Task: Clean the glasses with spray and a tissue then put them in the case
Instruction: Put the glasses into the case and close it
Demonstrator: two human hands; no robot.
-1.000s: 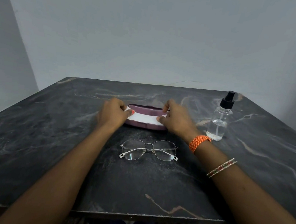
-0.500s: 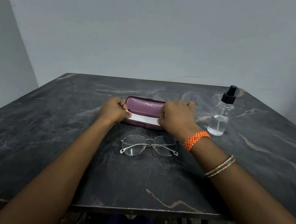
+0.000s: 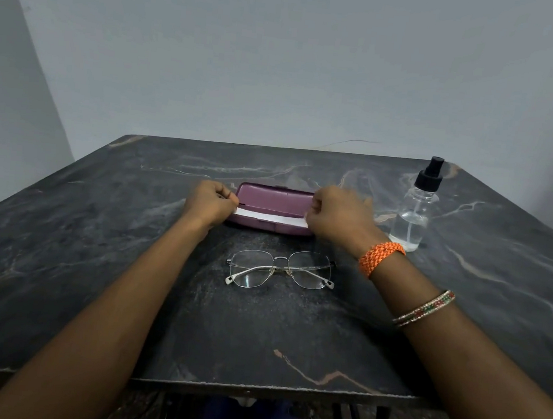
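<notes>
One dark marble table [image 3: 94, 259], grey walls [image 3: 283, 58]

Tissue [image 3: 269, 217] ends hidden under both fists; right hand [image 3: 338, 215] fingers blurred, grip perhaps a pinch.

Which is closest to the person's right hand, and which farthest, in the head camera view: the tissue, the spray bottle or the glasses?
From the right hand:
1. Tissue: pinched in that hand, stretched across the open case.
2 and 3. Spray bottle, standing to the hand's right, and glasses, lying folded on the table nearer the person: too close to call.
</notes>
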